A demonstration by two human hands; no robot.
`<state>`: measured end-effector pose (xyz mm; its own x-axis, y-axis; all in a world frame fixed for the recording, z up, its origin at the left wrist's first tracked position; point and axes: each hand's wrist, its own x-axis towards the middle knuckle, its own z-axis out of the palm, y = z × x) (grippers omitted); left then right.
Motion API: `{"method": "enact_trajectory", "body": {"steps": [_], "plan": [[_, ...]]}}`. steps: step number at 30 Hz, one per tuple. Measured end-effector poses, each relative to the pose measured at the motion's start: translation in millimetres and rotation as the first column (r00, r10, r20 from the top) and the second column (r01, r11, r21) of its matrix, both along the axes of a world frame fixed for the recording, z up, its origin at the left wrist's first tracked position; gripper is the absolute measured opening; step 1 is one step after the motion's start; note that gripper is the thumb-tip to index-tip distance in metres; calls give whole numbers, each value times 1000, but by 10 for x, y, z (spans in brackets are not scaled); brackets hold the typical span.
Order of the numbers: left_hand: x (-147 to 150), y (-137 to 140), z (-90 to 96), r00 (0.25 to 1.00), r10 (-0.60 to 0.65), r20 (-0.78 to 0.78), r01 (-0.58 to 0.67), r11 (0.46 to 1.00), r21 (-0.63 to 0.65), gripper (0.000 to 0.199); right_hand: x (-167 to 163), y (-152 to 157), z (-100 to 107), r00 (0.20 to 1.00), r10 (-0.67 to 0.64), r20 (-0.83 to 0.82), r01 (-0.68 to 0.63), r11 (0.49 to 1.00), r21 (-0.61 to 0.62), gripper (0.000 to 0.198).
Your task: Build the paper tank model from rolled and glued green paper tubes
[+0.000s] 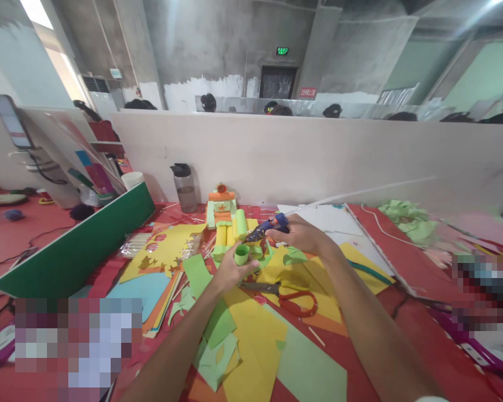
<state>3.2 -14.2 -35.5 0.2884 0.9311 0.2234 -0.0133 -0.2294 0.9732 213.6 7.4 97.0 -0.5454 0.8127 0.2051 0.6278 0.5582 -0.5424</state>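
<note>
Pinching a green paper tube (242, 255) between thumb and fingers of the left hand (228, 272), with its open rim turned up. Wrapped, with the fingers of the right hand (304, 235), around a blue hot-glue gun (272, 226), its nozzle close to the tube's rim; impossible to tell whether touching. Just beyond, near the middle of the surface's (396, 251) back edge, lying behind the tube: a model of rolled yellow, green and orange paper (222, 215). Nearer the front edge, lying across yellow sheets (251, 340): scissors (270, 287) with orange-red handles. Between the forearms, open room for moving above these flat papers. Tighter to the left, past a yellow sheet with star-shaped cut-outs (167, 240), up to a green board (88, 248) standing on its long edge. By the back edge, upright before a white partition (276, 156): a water bottle (185, 192). Toward the back right corner: crumpled light-green paper (408, 223).
</note>
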Motion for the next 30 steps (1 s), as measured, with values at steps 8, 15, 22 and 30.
{"method": "enact_trajectory", "body": {"steps": [8,15,22,30], "plan": [[-3,7,-13,1000,2,5,-2,1000,7,45,67,38,-10,1000,-5,24,5,1000,-20,37],[0,-3,13,1000,-7,-10,7,1000,9,45,114,46,-9,999,-18,35,19,999,-28,35],[6,-5,2,1000,-1,9,1,1000,6,46,107,35,1,999,-34,32,34,999,-20,38],[7,-3,-11,1000,3,16,-4,1000,9,42,136,22,27,999,-17,43,20,997,-71,38]]}}
